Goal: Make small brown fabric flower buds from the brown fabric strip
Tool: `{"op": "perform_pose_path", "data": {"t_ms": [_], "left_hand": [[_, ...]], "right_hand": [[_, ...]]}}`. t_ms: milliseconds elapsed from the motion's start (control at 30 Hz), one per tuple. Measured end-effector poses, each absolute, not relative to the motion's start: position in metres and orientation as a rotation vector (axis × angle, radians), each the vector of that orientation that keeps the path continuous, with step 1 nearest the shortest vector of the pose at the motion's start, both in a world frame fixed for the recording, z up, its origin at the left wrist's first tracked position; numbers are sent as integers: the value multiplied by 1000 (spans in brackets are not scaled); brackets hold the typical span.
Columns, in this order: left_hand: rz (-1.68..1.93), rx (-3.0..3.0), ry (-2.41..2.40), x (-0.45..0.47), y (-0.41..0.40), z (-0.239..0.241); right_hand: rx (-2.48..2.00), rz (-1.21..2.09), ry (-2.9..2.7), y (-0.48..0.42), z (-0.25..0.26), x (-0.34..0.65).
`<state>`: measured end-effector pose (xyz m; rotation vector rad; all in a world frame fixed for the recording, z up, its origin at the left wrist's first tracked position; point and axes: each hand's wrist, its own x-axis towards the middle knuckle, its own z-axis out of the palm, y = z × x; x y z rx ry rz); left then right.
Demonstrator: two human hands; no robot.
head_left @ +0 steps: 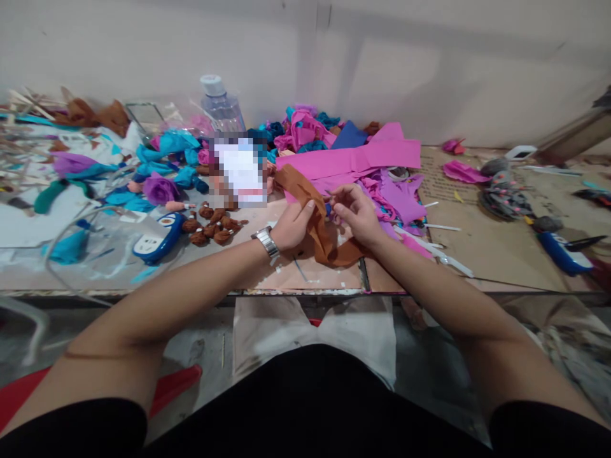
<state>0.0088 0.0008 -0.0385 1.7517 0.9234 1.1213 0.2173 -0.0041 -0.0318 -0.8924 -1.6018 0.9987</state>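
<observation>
A long strip of brown crepe paper (321,236) hangs in front of me over the table, bending toward the right at its lower end. My left hand (294,224) is closed on it, the thumb pressed on top. Close by on the right, my right hand (356,211) has its fingers pinched together beside the strip's edge. Something small and dark blue shows between the hands; what the right fingertips hold is too small to name. Several brown crepe paper balls (210,224) lie to the left of my left wrist.
Pink crepe paper (353,162) is piled behind my hands. A plastic bottle (222,108) stands at the back. Blue-and-white devices (160,238) lie at left and right. A purple paper flower (161,189) sits among scraps at left. Cardboard (477,222) covers the table's right side.
</observation>
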Motion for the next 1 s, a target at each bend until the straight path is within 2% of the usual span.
{"op": "perform_pose_path", "data": {"t_ms": [167, 267, 700, 1000], "left_hand": [[1125, 1918, 930, 10, -3, -35], [1110, 1936, 917, 10, -2, -35], [1089, 2106, 931, 7, 5, -44], [1110, 2131, 857, 8, 4, -46]], "right_hand": [[-938, 600, -1880, -14, -26, 214], [-910, 478, -1963, -18, -25, 211], [-878, 384, -1981, -18, -26, 207], [-900, 464, -1955, -21, -25, 205]]}}
